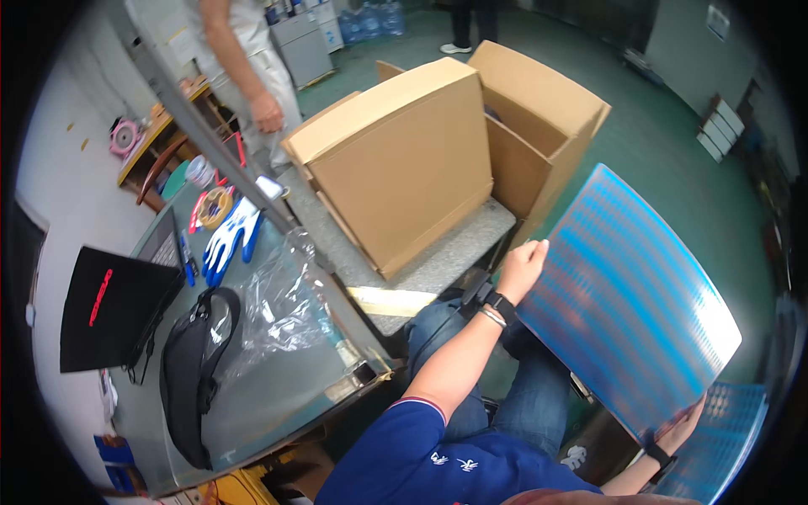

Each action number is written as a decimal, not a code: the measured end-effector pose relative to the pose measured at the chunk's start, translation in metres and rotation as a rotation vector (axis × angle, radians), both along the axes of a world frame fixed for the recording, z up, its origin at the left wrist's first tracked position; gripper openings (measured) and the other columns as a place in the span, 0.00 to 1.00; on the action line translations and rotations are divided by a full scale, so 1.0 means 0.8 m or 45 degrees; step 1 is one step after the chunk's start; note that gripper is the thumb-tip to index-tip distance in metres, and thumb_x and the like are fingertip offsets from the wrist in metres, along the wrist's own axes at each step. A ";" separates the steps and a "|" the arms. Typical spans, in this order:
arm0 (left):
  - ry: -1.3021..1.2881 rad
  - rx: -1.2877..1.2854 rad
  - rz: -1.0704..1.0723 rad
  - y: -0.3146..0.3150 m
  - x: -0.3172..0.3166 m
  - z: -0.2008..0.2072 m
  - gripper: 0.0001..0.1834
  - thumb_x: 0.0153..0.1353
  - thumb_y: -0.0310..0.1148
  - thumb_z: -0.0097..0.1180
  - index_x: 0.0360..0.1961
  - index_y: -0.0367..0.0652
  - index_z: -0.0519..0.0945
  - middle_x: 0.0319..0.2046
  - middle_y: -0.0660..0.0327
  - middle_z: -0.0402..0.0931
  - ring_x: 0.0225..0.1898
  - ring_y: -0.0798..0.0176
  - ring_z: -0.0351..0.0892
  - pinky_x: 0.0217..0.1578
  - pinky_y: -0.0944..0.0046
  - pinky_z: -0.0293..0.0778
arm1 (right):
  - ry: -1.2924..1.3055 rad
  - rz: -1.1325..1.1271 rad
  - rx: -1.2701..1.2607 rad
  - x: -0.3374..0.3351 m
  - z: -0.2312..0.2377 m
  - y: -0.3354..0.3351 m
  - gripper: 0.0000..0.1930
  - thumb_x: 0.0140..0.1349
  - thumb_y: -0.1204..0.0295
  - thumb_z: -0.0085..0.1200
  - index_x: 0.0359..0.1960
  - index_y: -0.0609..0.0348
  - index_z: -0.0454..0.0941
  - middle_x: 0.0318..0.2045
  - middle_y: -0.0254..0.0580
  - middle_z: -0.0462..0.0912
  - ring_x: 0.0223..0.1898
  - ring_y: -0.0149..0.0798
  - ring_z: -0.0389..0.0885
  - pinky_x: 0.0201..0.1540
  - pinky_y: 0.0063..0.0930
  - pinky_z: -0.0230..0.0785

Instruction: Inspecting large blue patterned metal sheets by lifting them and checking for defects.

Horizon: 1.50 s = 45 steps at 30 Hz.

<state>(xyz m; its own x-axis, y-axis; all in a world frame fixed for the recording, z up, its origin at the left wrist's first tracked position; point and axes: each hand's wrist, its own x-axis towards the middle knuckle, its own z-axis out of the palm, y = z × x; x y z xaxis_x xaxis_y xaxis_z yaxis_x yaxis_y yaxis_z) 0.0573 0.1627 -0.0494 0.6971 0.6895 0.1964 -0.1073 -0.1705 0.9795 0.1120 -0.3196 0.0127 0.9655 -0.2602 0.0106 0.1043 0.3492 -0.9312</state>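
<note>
Open brown cardboard box (438,151) ahead

Head fisheye, looking down, lap close.

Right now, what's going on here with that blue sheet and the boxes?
A seated person holds a large blue patterned sheet with both hands: the left hand grips its upper left edge, the right hand its lower corner. More blue sheets lie beneath, at the right. In front, an open cardboard box stands on a grey surface, with a flattened box leaning against it. Another person stands behind the desk, which holds gloves, plastic wrap and a black bag.
</note>
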 end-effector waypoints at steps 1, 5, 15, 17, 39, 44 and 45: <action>0.009 0.011 0.001 -0.001 0.003 -0.001 0.24 0.64 0.45 0.44 0.20 0.35 0.67 0.15 0.48 0.64 0.18 0.50 0.62 0.23 0.56 0.61 | -0.005 -0.038 0.001 0.002 -0.001 -0.004 0.23 0.70 0.62 0.34 0.61 0.63 0.60 0.61 0.43 0.61 0.60 0.36 0.61 0.63 0.28 0.52; 0.029 -0.004 -0.046 -0.005 0.015 -0.004 0.24 0.65 0.45 0.44 0.19 0.35 0.66 0.13 0.52 0.60 0.16 0.58 0.58 0.21 0.59 0.59 | -0.062 0.011 -0.017 0.006 -0.001 -0.018 0.23 0.70 0.62 0.35 0.62 0.63 0.59 0.61 0.43 0.62 0.60 0.35 0.61 0.64 0.28 0.52; 0.085 -0.144 -0.095 -0.007 0.008 -0.008 0.25 0.65 0.46 0.43 0.18 0.36 0.64 0.13 0.58 0.58 0.17 0.65 0.57 0.21 0.61 0.59 | -0.037 0.170 0.032 0.008 -0.025 -0.040 0.24 0.69 0.62 0.37 0.63 0.60 0.58 0.61 0.37 0.62 0.60 0.34 0.61 0.63 0.29 0.53; 0.085 -0.137 -0.095 -0.009 0.005 -0.007 0.25 0.65 0.46 0.43 0.18 0.36 0.64 0.12 0.58 0.58 0.17 0.66 0.57 0.21 0.61 0.59 | -0.010 0.156 0.036 0.004 -0.025 -0.039 0.24 0.69 0.62 0.38 0.62 0.60 0.58 0.61 0.37 0.63 0.60 0.34 0.61 0.63 0.29 0.53; 0.353 -0.450 -0.150 -0.008 0.008 0.014 0.23 0.65 0.48 0.44 0.17 0.46 0.70 0.12 0.67 0.68 0.10 0.72 0.67 0.10 0.72 0.62 | -0.046 0.250 -0.131 -0.005 0.020 -0.028 0.15 0.67 0.73 0.42 0.52 0.65 0.67 0.45 0.39 0.76 0.45 0.29 0.75 0.49 0.22 0.67; 0.230 -0.364 -0.234 0.005 0.007 -0.014 0.14 0.67 0.40 0.44 0.28 0.44 0.70 0.17 0.65 0.69 0.14 0.71 0.68 0.13 0.69 0.68 | -0.085 0.302 -0.119 -0.013 0.030 -0.033 0.15 0.66 0.73 0.43 0.52 0.65 0.67 0.43 0.40 0.77 0.44 0.28 0.76 0.47 0.22 0.69; 0.193 -0.350 -0.220 0.005 0.008 -0.015 0.13 0.67 0.39 0.44 0.27 0.44 0.71 0.16 0.66 0.69 0.13 0.73 0.66 0.11 0.72 0.64 | -0.076 0.296 -0.128 -0.012 0.030 -0.032 0.15 0.66 0.72 0.43 0.52 0.65 0.67 0.43 0.40 0.77 0.43 0.28 0.76 0.46 0.22 0.69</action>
<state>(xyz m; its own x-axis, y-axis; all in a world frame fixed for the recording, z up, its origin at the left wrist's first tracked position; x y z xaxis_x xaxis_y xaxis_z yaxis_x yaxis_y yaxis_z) 0.0639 0.1663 -0.0616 0.8149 0.5719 -0.0948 0.0387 0.1096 0.9932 0.1023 -0.3451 0.0367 0.9962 -0.0257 0.0838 0.0876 0.2763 -0.9571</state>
